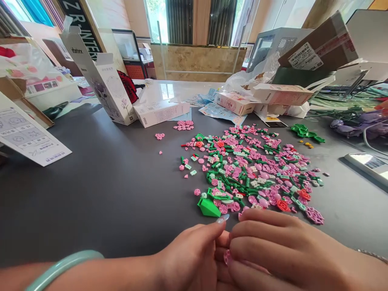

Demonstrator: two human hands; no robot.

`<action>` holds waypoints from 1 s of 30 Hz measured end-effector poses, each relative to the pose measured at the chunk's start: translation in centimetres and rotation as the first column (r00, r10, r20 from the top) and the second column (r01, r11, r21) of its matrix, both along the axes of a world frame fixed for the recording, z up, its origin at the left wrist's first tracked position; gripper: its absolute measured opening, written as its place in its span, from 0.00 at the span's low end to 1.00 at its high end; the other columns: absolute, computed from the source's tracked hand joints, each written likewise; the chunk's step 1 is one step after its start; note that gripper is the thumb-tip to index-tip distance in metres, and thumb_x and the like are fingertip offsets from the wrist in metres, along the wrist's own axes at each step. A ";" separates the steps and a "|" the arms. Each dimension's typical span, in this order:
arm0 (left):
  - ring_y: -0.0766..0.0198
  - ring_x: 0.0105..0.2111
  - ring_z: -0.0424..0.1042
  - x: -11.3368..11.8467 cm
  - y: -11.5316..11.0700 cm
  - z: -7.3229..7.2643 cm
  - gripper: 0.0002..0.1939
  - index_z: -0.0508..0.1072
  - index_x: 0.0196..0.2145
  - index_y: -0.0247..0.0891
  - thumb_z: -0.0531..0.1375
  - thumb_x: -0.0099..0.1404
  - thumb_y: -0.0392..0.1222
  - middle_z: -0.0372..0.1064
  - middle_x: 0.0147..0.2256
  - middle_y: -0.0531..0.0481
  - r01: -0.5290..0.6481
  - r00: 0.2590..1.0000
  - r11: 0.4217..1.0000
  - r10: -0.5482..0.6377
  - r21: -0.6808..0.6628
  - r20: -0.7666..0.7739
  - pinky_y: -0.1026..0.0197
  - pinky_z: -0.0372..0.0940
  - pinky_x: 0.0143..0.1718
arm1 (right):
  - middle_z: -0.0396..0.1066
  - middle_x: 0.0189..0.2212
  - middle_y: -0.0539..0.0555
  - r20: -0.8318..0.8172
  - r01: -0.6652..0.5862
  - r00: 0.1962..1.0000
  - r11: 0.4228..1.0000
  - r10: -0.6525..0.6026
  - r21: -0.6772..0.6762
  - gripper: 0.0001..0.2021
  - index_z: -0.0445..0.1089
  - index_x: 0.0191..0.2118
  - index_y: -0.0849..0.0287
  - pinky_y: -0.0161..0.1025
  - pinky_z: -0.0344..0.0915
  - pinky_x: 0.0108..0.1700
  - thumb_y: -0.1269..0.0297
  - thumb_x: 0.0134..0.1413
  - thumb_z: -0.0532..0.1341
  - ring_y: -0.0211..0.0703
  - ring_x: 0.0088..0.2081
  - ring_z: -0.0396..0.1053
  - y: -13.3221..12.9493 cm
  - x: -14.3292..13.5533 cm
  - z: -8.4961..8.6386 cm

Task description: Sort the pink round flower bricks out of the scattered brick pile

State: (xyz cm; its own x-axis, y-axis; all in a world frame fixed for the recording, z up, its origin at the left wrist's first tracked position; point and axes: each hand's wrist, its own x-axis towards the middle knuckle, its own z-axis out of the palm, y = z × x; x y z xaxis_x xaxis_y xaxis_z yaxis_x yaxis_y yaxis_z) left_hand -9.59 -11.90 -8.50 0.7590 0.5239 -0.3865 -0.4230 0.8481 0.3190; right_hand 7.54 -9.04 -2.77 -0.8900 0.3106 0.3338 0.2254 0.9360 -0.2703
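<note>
Both hands meet low in the view, at the near edge of a spread of loose building bricks (pixel 242 161). My left hand (pixel 194 250) is turned palm inward, its fingers curled beneath the other hand. Over it lies my right hand (pixel 281 250), fingers bent together. A pink brick piece (pixel 227 257) shows between the two hands; most of it is hidden by fingers. Just beyond my left thumb sits a bright green angular piece (pixel 209 207). Red rose pieces (pixel 283 205) and a pink lattice piece (pixel 314 215) lie beyond my right hand.
Small groups of pink pieces (pixel 183 125) lie apart from the spread. White boxes (pixel 163 112) stand and lie behind, with a printed sheet (pixel 30 131) at left. Green leaf pieces (pixel 306 132), purple flowers (pixel 360 125) and a phone-like device (pixel 371 163) are at right.
</note>
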 end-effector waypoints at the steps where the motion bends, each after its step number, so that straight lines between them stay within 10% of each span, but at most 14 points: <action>1: 0.64 0.28 0.70 -0.1 0.0 0.5 0.20 0.72 0.34 0.35 0.53 0.66 0.55 0.68 0.26 0.51 -0.041 0.999 0.999 0.040 -0.002 -0.020 0.58 0.61 0.45 | 0.70 0.28 0.52 -0.008 -0.008 1.000 1.000 0.008 0.002 0.18 0.69 0.32 0.59 0.37 0.65 0.42 0.68 0.70 0.46 0.39 0.33 0.66 0.5 0.3 0.2; 7: 0.64 0.31 0.74 0.0 -0.1 3.6 0.29 0.75 0.30 0.30 0.43 0.71 0.52 0.74 0.31 0.43 -0.027 0.978 0.994 0.004 -0.106 -0.209 0.61 0.61 0.44 | 0.72 0.34 0.56 0.063 0.065 0.995 0.993 -0.071 0.097 0.12 0.72 0.40 0.58 0.40 0.67 0.40 0.68 0.67 0.51 0.43 0.37 0.69 5.1 1.6 1.5; 14: 0.65 0.26 0.75 0.7 0.2 3.5 0.27 0.69 0.30 0.35 0.36 0.73 0.45 0.74 0.27 0.44 -0.046 0.952 0.995 0.016 -0.091 -0.306 0.57 0.63 0.43 | 0.72 0.34 0.56 0.258 -0.034 0.966 0.987 -0.007 0.155 0.12 0.72 0.39 0.60 0.41 0.65 0.41 0.77 0.62 0.52 0.44 0.39 0.68 9.1 -0.8 0.4; 30: 0.64 0.31 0.76 0.0 -0.4 2.3 0.16 0.71 0.34 0.34 0.50 0.69 0.47 0.75 0.30 0.45 -0.052 0.986 0.998 0.047 -0.027 -0.163 0.58 0.62 0.44 | 0.67 0.27 0.50 0.392 -0.034 0.917 0.961 -0.079 0.273 0.08 0.67 0.28 0.60 0.39 0.58 0.35 0.78 0.56 0.61 0.41 0.31 0.63 8.3 -1.2 0.3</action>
